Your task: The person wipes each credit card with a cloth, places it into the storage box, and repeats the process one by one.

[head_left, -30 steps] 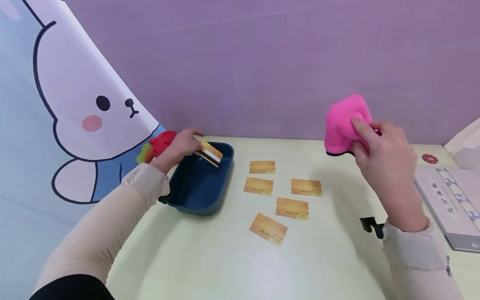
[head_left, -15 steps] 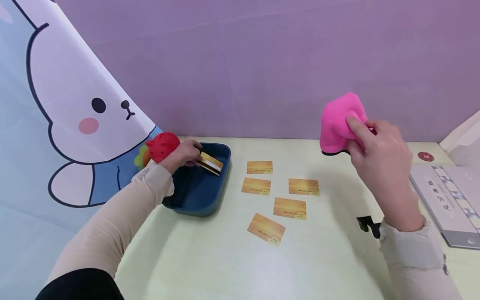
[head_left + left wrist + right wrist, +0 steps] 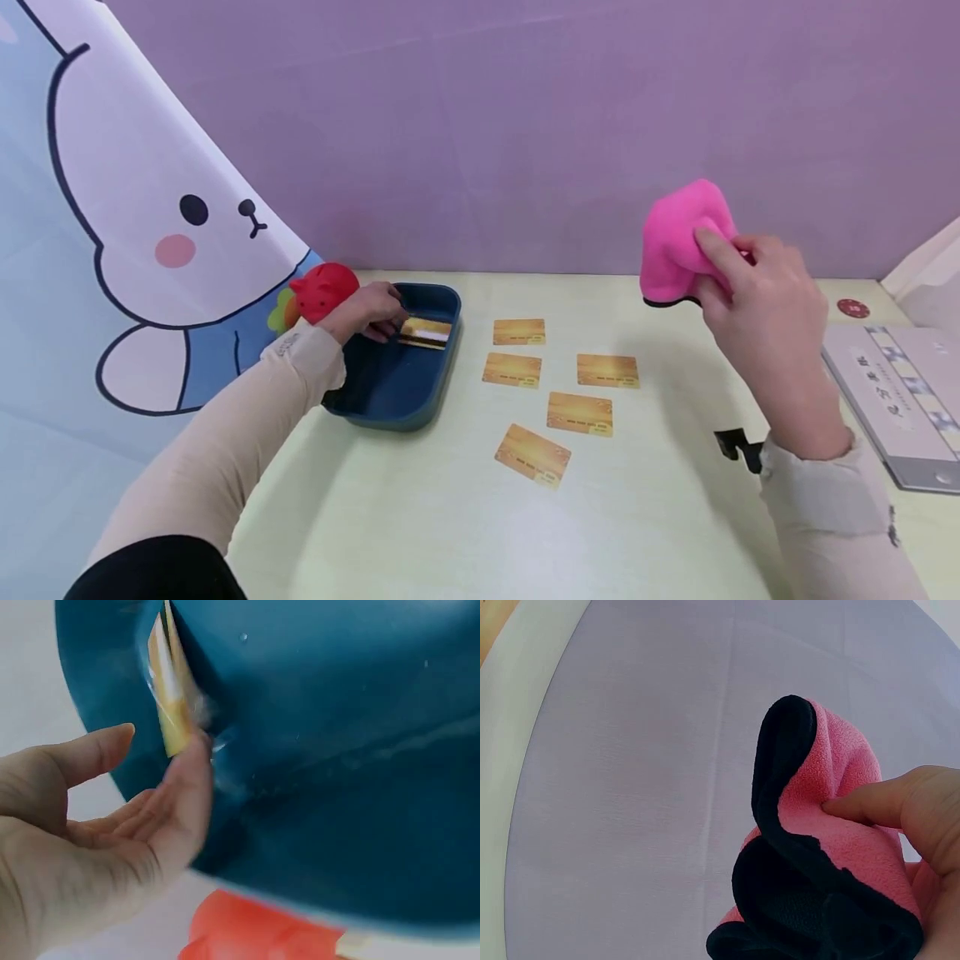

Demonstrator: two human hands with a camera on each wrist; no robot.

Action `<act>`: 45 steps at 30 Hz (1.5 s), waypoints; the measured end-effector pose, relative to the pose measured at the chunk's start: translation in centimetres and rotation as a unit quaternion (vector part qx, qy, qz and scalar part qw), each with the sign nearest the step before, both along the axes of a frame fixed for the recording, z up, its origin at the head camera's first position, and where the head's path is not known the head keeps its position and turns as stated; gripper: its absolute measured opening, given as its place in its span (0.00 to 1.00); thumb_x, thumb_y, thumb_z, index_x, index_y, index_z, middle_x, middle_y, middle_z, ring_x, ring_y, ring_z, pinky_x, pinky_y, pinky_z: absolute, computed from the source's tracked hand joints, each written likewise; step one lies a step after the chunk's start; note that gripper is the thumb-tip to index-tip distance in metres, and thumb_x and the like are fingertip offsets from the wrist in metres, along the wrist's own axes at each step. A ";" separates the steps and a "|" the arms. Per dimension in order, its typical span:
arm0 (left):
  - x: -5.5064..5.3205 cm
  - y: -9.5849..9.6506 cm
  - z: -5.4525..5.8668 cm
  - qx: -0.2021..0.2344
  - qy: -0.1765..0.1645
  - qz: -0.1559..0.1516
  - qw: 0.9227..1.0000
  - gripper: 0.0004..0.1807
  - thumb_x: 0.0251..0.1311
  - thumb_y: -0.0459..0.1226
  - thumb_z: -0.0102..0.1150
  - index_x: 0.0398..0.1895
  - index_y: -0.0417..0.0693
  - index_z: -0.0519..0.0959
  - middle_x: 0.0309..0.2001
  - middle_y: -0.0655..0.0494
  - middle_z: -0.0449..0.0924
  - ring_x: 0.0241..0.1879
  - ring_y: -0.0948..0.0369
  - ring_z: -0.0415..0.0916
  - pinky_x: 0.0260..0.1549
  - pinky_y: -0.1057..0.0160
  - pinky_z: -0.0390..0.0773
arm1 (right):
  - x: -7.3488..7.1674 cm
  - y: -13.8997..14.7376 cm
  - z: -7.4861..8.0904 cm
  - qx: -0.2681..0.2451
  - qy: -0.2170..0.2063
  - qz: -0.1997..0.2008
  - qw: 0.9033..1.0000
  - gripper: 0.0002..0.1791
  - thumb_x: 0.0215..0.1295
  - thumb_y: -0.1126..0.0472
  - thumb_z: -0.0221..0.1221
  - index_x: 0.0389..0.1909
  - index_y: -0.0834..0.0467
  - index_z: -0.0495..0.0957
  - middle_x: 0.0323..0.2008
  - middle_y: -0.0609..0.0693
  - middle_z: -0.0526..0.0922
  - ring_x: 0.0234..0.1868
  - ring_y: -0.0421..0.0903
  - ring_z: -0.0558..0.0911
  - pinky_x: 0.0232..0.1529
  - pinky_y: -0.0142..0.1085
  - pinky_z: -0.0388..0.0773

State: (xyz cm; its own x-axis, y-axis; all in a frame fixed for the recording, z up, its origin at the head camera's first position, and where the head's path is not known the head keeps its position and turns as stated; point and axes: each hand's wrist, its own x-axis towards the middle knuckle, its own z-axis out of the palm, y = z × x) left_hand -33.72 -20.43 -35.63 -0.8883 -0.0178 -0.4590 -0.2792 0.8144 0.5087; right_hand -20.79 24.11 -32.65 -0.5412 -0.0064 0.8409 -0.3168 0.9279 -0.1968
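Observation:
In the head view my left hand (image 3: 373,311) is inside the dark blue tray (image 3: 455,312). A gold card (image 3: 426,332) with a dark stripe and a white strip lies in the tray beside my fingertips. Up close in the left wrist view, the thumb of my left hand (image 3: 124,817) stands apart from the other fingers. One fingertip is at or very near the lower end of the gold card (image 3: 166,712). My right hand (image 3: 772,333) grips a folded pink cloth (image 3: 678,242) in the air; the right wrist view shows black edging on the cloth (image 3: 832,802).
Several gold cards (image 3: 580,413) lie spread on the pale table (image 3: 450,517). A red pig figure (image 3: 325,291) is left of the tray. At the right are a grey-white box (image 3: 892,408) and a red chip (image 3: 853,308). A purple backdrop (image 3: 487,142) rises behind.
My left hand has lowered the gold card into the tray and let it go; the card now lies flatter, apart from the thumb. My right hand still holds the pink cloth in nearly the same place.

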 end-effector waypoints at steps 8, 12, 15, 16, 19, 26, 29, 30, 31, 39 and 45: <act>0.4 4.3 3.8 -0.163 0.210 -0.182 0.947 0.28 0.68 0.44 0.57 0.69 0.44 0.69 0.63 0.41 0.75 0.57 0.46 0.75 0.56 0.47 0.77 | 0.3 0.2 0.2 -0.001 0.005 -0.003 1.000 0.20 0.63 0.67 0.57 0.55 0.52 0.84 0.42 0.69 0.82 0.36 0.69 0.76 0.25 0.64 0.68; 0.0 8.9 4.7 -0.198 0.205 -0.276 0.918 0.28 0.67 0.49 0.61 0.67 0.51 0.73 0.66 0.46 0.73 0.64 0.48 0.71 0.62 0.47 0.73 | 0.4 0.0 0.4 -0.003 0.008 -0.004 1.000 0.20 0.63 0.67 0.56 0.54 0.52 0.84 0.42 0.69 0.82 0.38 0.69 0.76 0.26 0.64 0.68; -0.4 11.3 3.7 -0.257 0.171 -0.324 0.894 0.30 0.65 0.53 0.62 0.68 0.57 0.73 0.70 0.48 0.68 0.70 0.47 0.64 0.67 0.44 0.67 | 0.3 -0.4 0.4 -0.003 0.009 -0.001 1.000 0.20 0.63 0.67 0.56 0.54 0.52 0.84 0.42 0.68 0.82 0.38 0.69 0.76 0.26 0.64 0.68; -0.5 11.9 3.1 -0.272 0.158 -0.335 0.888 0.30 0.64 0.54 0.63 0.68 0.58 0.73 0.71 0.47 0.66 0.71 0.45 0.62 0.68 0.42 0.64 | 0.3 -0.6 0.4 -0.003 0.007 0.001 1.000 0.20 0.63 0.67 0.56 0.54 0.52 0.84 0.42 0.68 0.82 0.39 0.68 0.77 0.26 0.63 0.68; -0.5 13.0 1.3 -0.308 0.118 -0.351 0.877 0.30 0.64 0.52 0.63 0.68 0.58 0.73 0.72 0.46 0.64 0.72 0.43 0.58 0.70 0.39 0.58 | 0.4 -1.3 0.3 -0.003 0.001 0.006 1.000 0.21 0.63 0.68 0.56 0.55 0.51 0.84 0.42 0.68 0.82 0.40 0.68 0.77 0.25 0.63 0.69; 0.2 13.4 -0.5 -0.337 0.069 -0.342 0.874 0.30 0.60 0.49 0.67 0.65 0.53 0.75 0.64 0.47 0.68 0.61 0.47 0.62 0.65 0.44 0.63 | 0.6 -2.8 0.6 0.013 -0.005 0.021 1.000 0.21 0.62 0.69 0.54 0.54 0.51 0.82 0.41 0.67 0.81 0.38 0.67 0.76 0.23 0.61 0.70; 0.3 13.2 -0.5 -0.344 0.060 -0.339 0.874 0.29 0.60 0.49 0.68 0.63 0.52 0.76 0.63 0.47 0.69 0.60 0.48 0.62 0.64 0.46 0.64 | 0.7 -3.4 0.8 0.014 -0.003 0.023 1.000 0.21 0.62 0.70 0.54 0.54 0.51 0.82 0.40 0.67 0.81 0.36 0.66 0.76 0.23 0.60 0.71; 0.3 13.2 -0.5 -0.348 0.057 -0.340 0.872 0.29 0.60 0.49 0.68 0.63 0.52 0.76 0.63 0.47 0.69 0.60 0.48 0.62 0.64 0.46 0.65 | 0.7 -3.5 0.8 0.012 -0.003 0.023 1.000 0.21 0.62 0.70 0.54 0.54 0.51 0.82 0.40 0.66 0.81 0.36 0.66 0.76 0.23 0.60 0.70; 0.3 13.1 -0.5 -0.351 0.056 -0.341 0.870 0.28 0.60 0.50 0.68 0.61 0.53 0.77 0.62 0.47 0.69 0.60 0.48 0.63 0.64 0.46 0.65 | 0.7 -3.6 0.8 0.011 -0.002 0.022 1.000 0.21 0.62 0.70 0.54 0.54 0.51 0.82 0.41 0.66 0.82 0.36 0.66 0.76 0.23 0.60 0.71; -0.4 13.1 -1.5 -0.362 0.042 -0.350 0.863 0.24 0.58 0.49 0.69 0.56 0.51 0.78 0.62 0.45 0.68 0.58 0.48 0.63 0.63 0.47 0.65 | 0.6 -3.6 1.1 0.012 -0.015 0.015 1.000 0.22 0.63 0.69 0.55 0.56 0.51 0.82 0.42 0.66 0.82 0.38 0.65 0.77 0.25 0.61 0.71; -0.6 13.3 -1.6 -0.361 0.043 -0.340 0.867 0.27 0.57 0.48 0.70 0.58 0.49 0.78 0.64 0.45 0.67 0.59 0.48 0.62 0.63 0.48 0.67 | 0.6 -3.4 1.1 0.010 -0.021 0.012 1.000 0.21 0.64 0.69 0.55 0.56 0.51 0.82 0.43 0.66 0.82 0.39 0.65 0.77 0.26 0.62 0.72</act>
State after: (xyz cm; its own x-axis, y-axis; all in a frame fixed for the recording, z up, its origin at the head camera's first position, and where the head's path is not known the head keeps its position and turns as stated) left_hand -34.33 -7.09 -37.25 -0.8360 0.2693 -0.4781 0.4051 0.8906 -0.2066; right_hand -20.22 20.70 -31.58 -0.5757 -0.0362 0.8169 -0.3300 0.9243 -0.1916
